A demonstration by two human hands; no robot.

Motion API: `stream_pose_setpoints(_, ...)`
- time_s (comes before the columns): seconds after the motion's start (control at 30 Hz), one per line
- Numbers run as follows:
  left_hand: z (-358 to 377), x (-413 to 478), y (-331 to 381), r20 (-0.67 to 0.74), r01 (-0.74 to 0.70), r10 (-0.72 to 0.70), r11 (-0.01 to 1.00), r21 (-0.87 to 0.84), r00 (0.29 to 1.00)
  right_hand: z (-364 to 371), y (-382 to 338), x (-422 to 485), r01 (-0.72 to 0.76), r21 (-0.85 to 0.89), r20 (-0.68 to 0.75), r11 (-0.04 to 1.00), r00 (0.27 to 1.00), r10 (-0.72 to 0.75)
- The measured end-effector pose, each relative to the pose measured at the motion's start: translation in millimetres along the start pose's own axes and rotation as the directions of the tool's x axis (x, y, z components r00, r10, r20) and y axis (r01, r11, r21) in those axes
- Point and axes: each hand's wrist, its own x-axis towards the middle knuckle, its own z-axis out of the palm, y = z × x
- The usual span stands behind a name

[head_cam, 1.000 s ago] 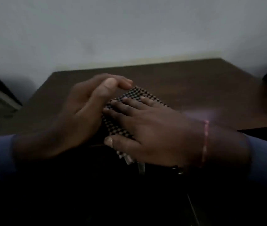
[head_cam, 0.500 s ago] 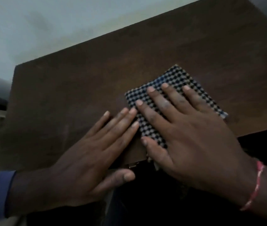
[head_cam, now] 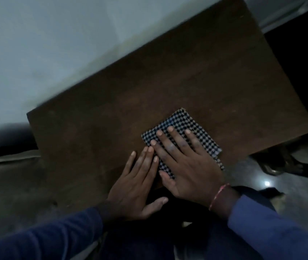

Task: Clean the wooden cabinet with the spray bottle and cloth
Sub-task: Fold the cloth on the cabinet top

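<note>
A folded black-and-white checked cloth point(head_cam: 184, 126) lies flat on the dark wooden cabinet top point(head_cam: 112, 113), near its front edge. My right hand point(head_cam: 185, 166) presses flat on the cloth with the fingers spread, covering its near half. My left hand point(head_cam: 136, 184) lies flat on the bare wood just left of the cloth, its fingertips touching the cloth's edge and my right index finger. No spray bottle is in view.
A pale wall point(head_cam: 46, 44) runs behind the cabinet. Grey floor point(head_cam: 290, 194) with a bright reflection lies to the right, where a dark foot in a sandal point(head_cam: 281, 164) shows. Cardboard-like sheets point(head_cam: 12, 157) lie at the left.
The view has tilted down and pulled back, showing the whole cabinet top. Both hands went from folding the raised cloth to lying flat, right hand on the cloth.
</note>
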Motion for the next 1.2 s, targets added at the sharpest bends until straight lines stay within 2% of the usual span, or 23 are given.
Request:
stream_pose_setpoints(0.13,-4.9,0.7,-0.1,0.03,0.012,-0.011,0.999,-0.039,0.999,-5.5,-3.8,1.8,-0.026,-0.009,0.033,1.0,0.999,0.026)
stream_pose_setpoints(0.23,-3.6,0.3,-0.9,-0.003,0.008,-0.008,0.995,-0.096,1.0,-4.3,-4.3,4.3,-0.052,-0.02,0.026,0.998,0.998,0.053)
stream_pose_setpoints(0.4,-0.1,0.7,-1.4,-0.057,0.013,-0.018,0.996,-0.091,0.998,-2.0,-8.7,7.0,-0.181,-0.009,-0.075,0.983,0.981,0.18)
stream_pose_setpoints(0.47,-0.8,0.6,-1.3,-0.037,0.008,-0.01,0.997,-0.074,0.999,-4.0,0.3,1.0,-0.313,-0.042,-0.087,0.949,0.947,0.309)
stream_pose_setpoints(0.57,0.3,0.4,-5.0,-0.02,-0.005,0.004,0.999,-0.043,1.0,-10.8,47.0,-14.0,-0.573,-0.126,-0.144,0.81,0.818,0.556)
stream_pose_setpoints(0.67,0.1,-1.5,-5.6,-0.044,0.004,-0.006,0.999,-0.04,0.999,-22.3,95.8,-29.6,-0.754,-0.105,-0.122,0.649,0.657,0.744)
stream_pose_setpoints(0.77,-4.1,-6.9,-6.8,-0.066,0.03,-0.034,0.998,-0.055,0.997,-23.6,97.7,-25.2,-0.806,-0.075,-0.121,0.587,0.591,0.797)
stream_pose_setpoints(0.9,-5.1,-4.9,-5.1,-0.072,0.04,-0.05,0.991,-0.129,0.996,-18.1,74.9,-5.9,-0.917,-0.02,-0.158,0.398,0.396,0.905)
stream_pose_setpoints(0.97,-6.4,-8.8,-9.3,-0.096,0.045,-0.066,0.979,-0.201,0.993,-13.8,53.8,6.6,-0.933,0.009,-0.159,0.359,0.353,0.922)
stream_pose_setpoints(1.03,-10.9,-12.2,-9.8,-0.141,0.053,-0.103,0.944,-0.326,0.985,-7.9,28.2,13.8,-0.919,-0.007,-0.166,0.395,0.391,0.905)
stream_pose_setpoints(1.1,-12.9,-21.1,-1.6,-0.189,0.115,-0.237,0.859,-0.498,0.953,-2.2,-2.6,13.8,-0.88,-0.043,-0.145,0.473,0.473,0.869)
stream_pose_setpoints(1.2,-8.6,-69.3,8.2,-0.193,0.295,-0.55,0.673,-0.678,0.812,13.2,-64.9,24.5,-0.808,-0.073,-0.14,0.584,0.588,0.796)
